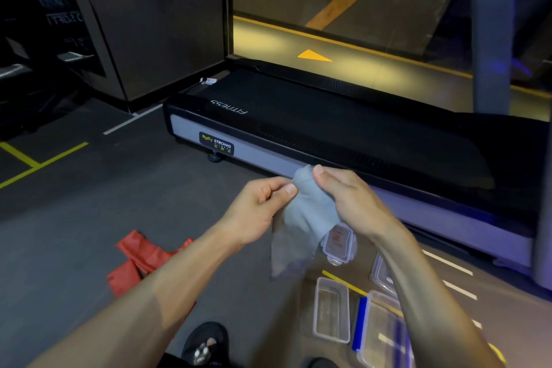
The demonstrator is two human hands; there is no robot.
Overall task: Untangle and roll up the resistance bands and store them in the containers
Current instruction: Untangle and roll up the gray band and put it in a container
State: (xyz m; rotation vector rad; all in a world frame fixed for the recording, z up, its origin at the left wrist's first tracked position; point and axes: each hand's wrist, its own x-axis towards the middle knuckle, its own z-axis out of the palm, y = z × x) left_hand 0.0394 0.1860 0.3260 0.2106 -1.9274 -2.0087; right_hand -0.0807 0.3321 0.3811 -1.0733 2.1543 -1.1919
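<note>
Grey band: we hold it up in the air, its top bunched, its tail hanging loose.
Left hand: pinches the band's top edge.
Right hand: grips the bunched top.
Red band: lies crumpled on the floor, near left.
Containers: open on the floor, near right; those we see into hold no band.
Progress: we judge it early, with no band rolled or stored.

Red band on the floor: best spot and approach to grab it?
Probably the red band's far bunched end, taken from above: it lies crumpled flat on the floor, its near part hidden behind the left forearm. Both hands hold the grey band.
</note>
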